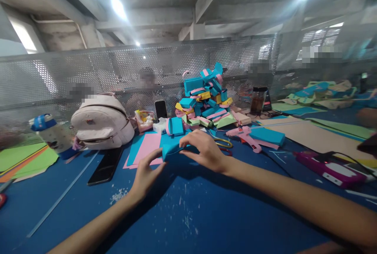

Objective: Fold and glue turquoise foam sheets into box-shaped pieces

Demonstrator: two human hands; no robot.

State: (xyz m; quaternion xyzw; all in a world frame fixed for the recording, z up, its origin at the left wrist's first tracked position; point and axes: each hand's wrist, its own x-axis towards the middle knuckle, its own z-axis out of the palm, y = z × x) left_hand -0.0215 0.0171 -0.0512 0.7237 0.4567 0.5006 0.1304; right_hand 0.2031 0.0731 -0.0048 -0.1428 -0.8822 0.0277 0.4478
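Note:
A folded piece of bright blue craft sheet (pixel 171 150) is held between my two hands, a little above the blue table. My left hand (pixel 148 172) grips its left end, thumb below and fingers behind. From the right, the curled fingers and thumb of my right hand (pixel 204 150) pinch its edge. Behind it sits a small blue and pink piece (pixel 176 126). Scissors with yellow and red handles (pixel 224 143) lie just beyond my right hand, partly hidden. Flat pink sheets (pixel 149 148) lie to the left, over blue ones.
A heap of blue, pink and yellow pieces (pixel 206 100) rises at the back. On the right are a pink glue gun (pixel 246 136) with its cord and a purple device (pixel 331 169). A phone (pixel 106 165), white backpack (pixel 101 122) and bottle (pixel 55 136) stand or lie left. Mesh partition (pixel 173 57) behind.

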